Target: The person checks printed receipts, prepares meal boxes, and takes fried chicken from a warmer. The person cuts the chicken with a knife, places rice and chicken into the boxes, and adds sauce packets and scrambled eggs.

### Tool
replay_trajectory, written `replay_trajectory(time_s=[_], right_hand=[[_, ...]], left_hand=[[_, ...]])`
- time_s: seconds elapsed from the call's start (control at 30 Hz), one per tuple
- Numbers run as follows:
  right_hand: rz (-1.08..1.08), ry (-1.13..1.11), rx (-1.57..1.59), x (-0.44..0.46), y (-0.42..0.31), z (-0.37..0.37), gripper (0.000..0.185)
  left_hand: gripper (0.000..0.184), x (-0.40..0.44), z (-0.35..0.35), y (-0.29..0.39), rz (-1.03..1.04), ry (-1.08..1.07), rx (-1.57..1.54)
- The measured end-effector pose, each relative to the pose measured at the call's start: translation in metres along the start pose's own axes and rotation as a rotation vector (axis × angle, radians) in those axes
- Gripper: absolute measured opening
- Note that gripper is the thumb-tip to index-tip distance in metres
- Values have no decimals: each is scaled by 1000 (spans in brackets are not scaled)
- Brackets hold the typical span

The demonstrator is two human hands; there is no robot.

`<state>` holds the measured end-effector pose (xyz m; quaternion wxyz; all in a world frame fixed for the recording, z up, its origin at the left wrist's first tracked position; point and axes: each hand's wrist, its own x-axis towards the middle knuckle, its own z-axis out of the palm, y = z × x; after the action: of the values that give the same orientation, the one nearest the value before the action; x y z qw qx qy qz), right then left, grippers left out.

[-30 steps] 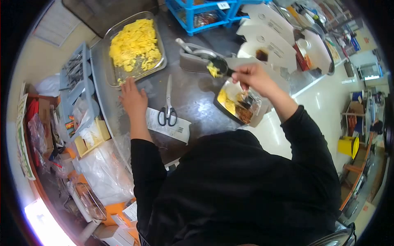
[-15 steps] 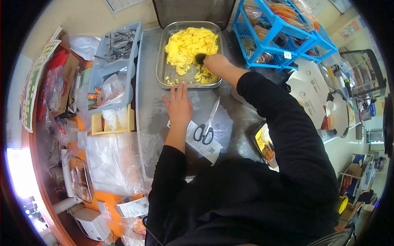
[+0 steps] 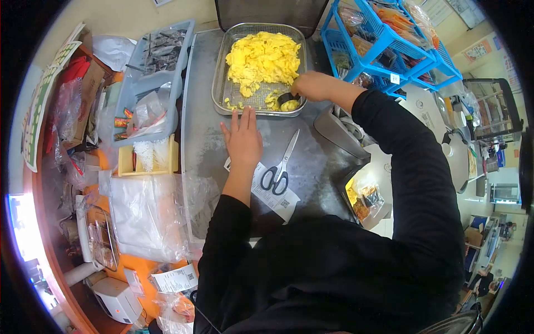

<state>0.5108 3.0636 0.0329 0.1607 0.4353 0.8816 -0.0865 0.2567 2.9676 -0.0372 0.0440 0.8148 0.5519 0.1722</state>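
My right hand (image 3: 307, 86) is closed round the handle of a black scoop (image 3: 288, 102), whose cup sits with yellow egg in the front right corner of the wire-mesh tray (image 3: 220, 83). A large heap of scrambled egg (image 3: 263, 60) fills the tray's rear. Fingers spread, my left hand (image 3: 243, 136) lies flat with its fingertips at the tray's front rim and holds nothing. Scissors (image 3: 281, 167) with black handles rest partly on a printed paper slip (image 3: 278, 201). To the right, an open food box (image 3: 365, 197) contains yellow and brown food.
A grey container (image 3: 340, 132) stands between the tray and the box. Blue baskets (image 3: 389, 42) with packets are at the back right. On the left are a grey-blue bin (image 3: 177, 100), a cream tray (image 3: 174, 158) and clear plastic bags (image 3: 147, 217).
The scoop was over the food box, then moved left into the egg tray, and has since shifted to its front right corner. My left hand stays by the tray rim.
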Motion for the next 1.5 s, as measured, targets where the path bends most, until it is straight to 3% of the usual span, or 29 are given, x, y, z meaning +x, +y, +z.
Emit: replay_trajectory(time_s=[0.13, 0.23, 0.43, 0.63, 0.73, 0.83, 0.93, 1.13, 1.5], right_hand=[[-50, 39, 254, 17, 13, 19, 22], [103, -2, 288, 17, -1, -1, 23], [239, 115, 122, 42, 2, 9, 26], [-165, 75, 71, 38, 5, 14, 28], [-227, 13, -107, 29, 26, 10, 28], [-266, -62, -89, 24, 31, 11, 26], [-125, -134, 80, 18, 16, -3, 24], [59, -105, -5, 12, -11, -5, 58], [307, 68, 310, 14, 9, -10, 69]], left_hand=[[61, 0, 0, 1, -2, 3, 2], [62, 1, -1, 1, -2, 4, 4], [61, 0, 0, 1, 13, 24, -5], [61, 1, 0, -1, 4, 8, 4], [61, 0, 0, 0, 5, 10, 7], [61, 0, -2, 2, 1, 8, 0], [62, 1, -1, 1, -2, 10, -3], [62, 1, -1, 3, -10, 1, 4], [63, 0, -6, 7, -22, -30, 14]])
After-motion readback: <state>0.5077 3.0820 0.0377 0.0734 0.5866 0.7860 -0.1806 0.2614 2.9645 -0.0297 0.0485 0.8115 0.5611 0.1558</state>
